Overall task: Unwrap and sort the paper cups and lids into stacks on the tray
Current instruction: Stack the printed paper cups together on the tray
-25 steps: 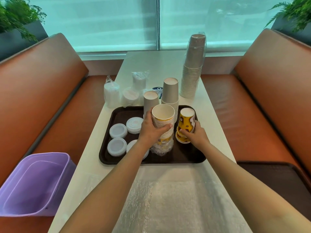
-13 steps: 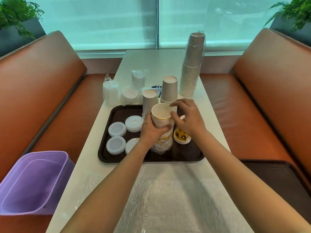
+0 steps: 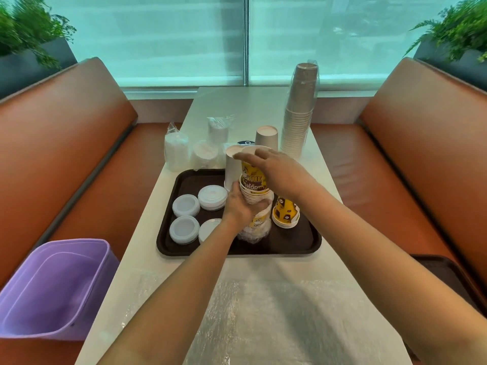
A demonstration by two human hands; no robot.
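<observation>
The stack of yellow printed cups [image 3: 254,191] stands near the middle of the brown tray [image 3: 303,246], its foot in crumpled wrap [image 3: 254,233]. The left hand [image 3: 241,206] curls round the stack's middle; the right hand [image 3: 276,169] pinches the top cup [image 3: 253,167], part lifted. Better to hold the lower cups firm and draw straight up, then set it on the short yellow stack [image 3: 286,213] toward the right edge. White lids [image 3: 185,205] lie toward the left edge.

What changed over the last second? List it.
The right hand let go of the short yellow stack, moved left to the stack's top cup, gripped its rim and lifted it partway out. The left hand kept holding the wrapped cup stack. Lids and tray stayed put.
</observation>
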